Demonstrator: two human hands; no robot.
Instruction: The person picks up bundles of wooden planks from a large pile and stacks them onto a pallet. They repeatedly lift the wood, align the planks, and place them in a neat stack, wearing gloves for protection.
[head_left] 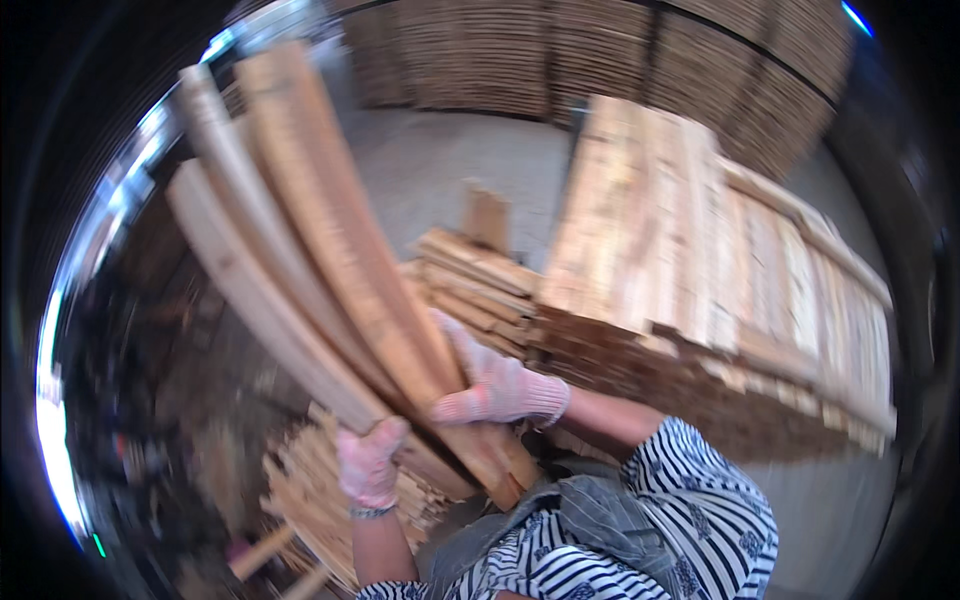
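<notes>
Several long wooden boards (345,225) lean up and away from my body toward the upper left, their near ends close to my waist. My right hand (495,385), in a pale knitted glove, is closed around the right edge of the boards. Lower on the left side, my gloved left hand (371,460) grips the outer board (270,300) near its bottom end, thumb on top. Palms and some fingers are hidden behind the wood. The boards are slightly smeared by motion.
A large stack of planks (640,230) stands at my right, with a smaller pile of boards (480,285) beside it. Below my left hand lies a heap of thin wood strips (315,480). Tall strapped lumber stacks (480,60) line the far side, beyond the grey floor (450,150).
</notes>
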